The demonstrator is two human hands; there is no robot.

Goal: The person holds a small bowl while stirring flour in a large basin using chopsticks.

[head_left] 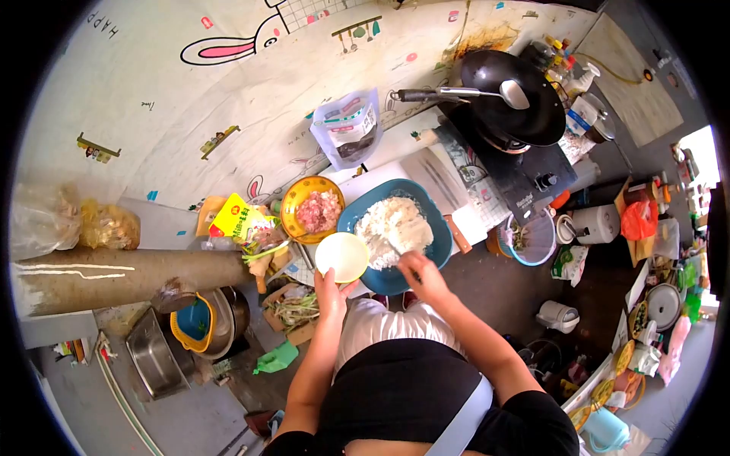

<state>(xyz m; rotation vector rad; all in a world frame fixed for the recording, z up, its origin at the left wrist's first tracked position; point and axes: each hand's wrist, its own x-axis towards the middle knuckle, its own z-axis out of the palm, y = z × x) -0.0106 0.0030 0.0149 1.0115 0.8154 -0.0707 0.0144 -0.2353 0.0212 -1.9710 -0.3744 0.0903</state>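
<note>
A blue basin [435, 262] holds a heap of white flour [395, 224] with lumps in it. My left hand [333, 292] grips a small pale yellow bowl [342, 257] at its near side, over the left edge of the basin. At the basin's near right part is my right hand [420, 273], its fingers closed near a thin stick-like utensil that reaches into the flour; the grip is too small to make out fully. An orange-yellow bowl [293, 216] with pink minced meat [318, 211] stands left of the basin.
Right of the basin lies a cleaver [437, 178] with a wooden handle. Beyond it, a black wok [525, 114] with a ladle rests on a stove [536, 178]. A plastic pouch [347, 129] stands behind. Left are a yellow packet [237, 218] and a metal sink [156, 353].
</note>
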